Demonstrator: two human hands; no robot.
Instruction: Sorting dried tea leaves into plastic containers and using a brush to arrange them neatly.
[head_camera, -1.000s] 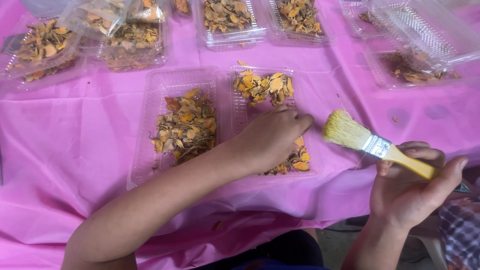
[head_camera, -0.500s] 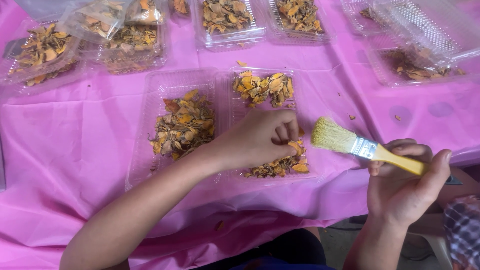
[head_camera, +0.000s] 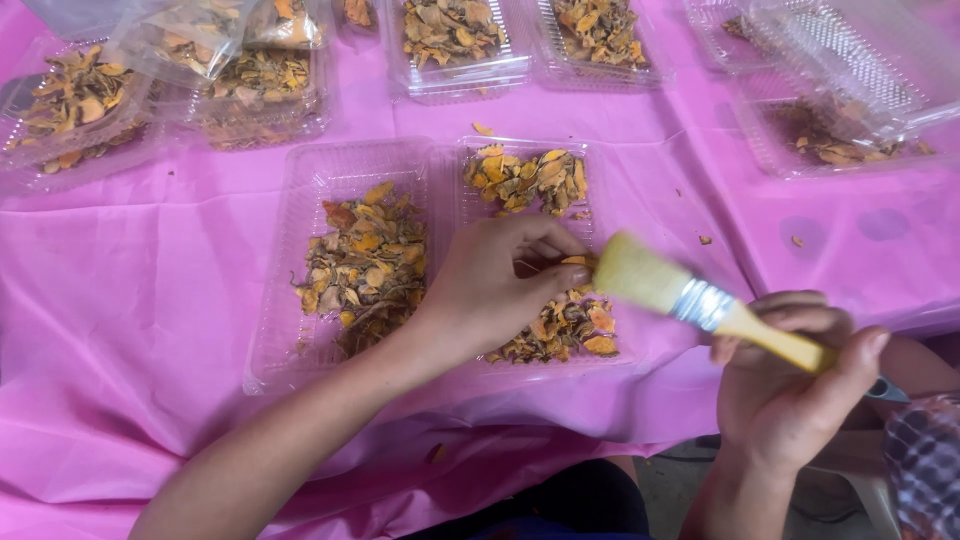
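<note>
Touching left hand (head_camera: 490, 290): brush (head_camera: 700, 305) bristles.

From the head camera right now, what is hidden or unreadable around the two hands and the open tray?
- Left hand: its fingertips curl under, so whatever they pinch is hidden.
- Clear tray: the right half's middle is covered by that hand.
- Brush: handle end buried in the right hand.
- Upper trays: cut off by the top edge.
- Checked cloth: cut off at the right edge.
</note>
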